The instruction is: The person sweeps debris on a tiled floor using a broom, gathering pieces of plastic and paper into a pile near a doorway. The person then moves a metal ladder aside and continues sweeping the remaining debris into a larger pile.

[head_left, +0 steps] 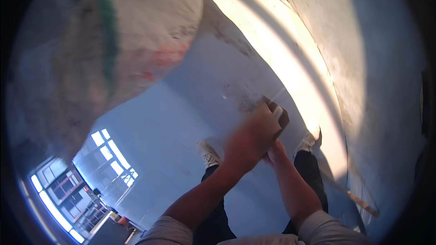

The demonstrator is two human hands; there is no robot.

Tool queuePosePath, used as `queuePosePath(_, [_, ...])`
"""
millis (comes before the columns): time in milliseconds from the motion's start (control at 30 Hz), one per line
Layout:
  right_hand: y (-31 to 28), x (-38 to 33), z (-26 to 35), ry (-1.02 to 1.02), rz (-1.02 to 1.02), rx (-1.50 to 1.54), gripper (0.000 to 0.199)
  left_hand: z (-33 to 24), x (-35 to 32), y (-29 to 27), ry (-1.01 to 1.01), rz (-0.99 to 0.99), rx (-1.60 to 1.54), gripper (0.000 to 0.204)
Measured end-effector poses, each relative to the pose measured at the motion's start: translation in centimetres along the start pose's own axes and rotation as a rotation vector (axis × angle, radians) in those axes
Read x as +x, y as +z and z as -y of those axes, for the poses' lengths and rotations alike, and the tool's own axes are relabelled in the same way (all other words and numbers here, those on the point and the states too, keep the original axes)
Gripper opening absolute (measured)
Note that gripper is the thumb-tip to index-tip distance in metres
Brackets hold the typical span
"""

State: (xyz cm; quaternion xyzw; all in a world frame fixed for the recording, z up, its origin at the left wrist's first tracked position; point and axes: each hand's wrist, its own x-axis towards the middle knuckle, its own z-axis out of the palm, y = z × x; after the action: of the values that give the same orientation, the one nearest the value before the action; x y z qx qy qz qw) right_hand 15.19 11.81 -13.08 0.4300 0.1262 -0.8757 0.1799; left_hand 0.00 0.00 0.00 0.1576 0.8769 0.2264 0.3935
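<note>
Right of the frame's centre, the left hand (254, 129) overlaps the right hand (275, 151) at a dark, pale-striped blocky thing (282, 114); a level, two-handed hold with unhurried wrists should steady it best. Blur and overlap hide the fingers, so whether they are clamped or apart I cannot tell, nor what the thing is. Beyond, a pale sack-like bulk (150, 22) is blurred, cut off upper left.
</note>
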Motion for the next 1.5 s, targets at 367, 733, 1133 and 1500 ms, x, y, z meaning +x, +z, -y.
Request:
queuePosePath(367, [45.3, -11.7, 2.0, -0.380, 0.288, -0.362, 0.055, -6.9, -18.1, -37.6, 0.099, -0.579, 0.185, 0.078])
queuePosePath(733, [55.9, -13.5, 5.5, -0.803, -0.054, -1.098, 0.039, 0.4, -22.9, -53.0, -0.075, -0.806, 0.009, 0.042])
queuePosePath(1133, [0.8, -0.5, 15.0, -0.418, -0.603, -1.345, 0.031, 14.0, -19.1, 3.5, -0.441, -0.375, -0.787, 0.037])
queuePosePath(1500, [-26.7, 12.8, -2.5, -0.414, -0.952, -0.930, 0.034, 36.0, 24.4, 6.4, -0.138, -0.464, 0.320, 0.070])
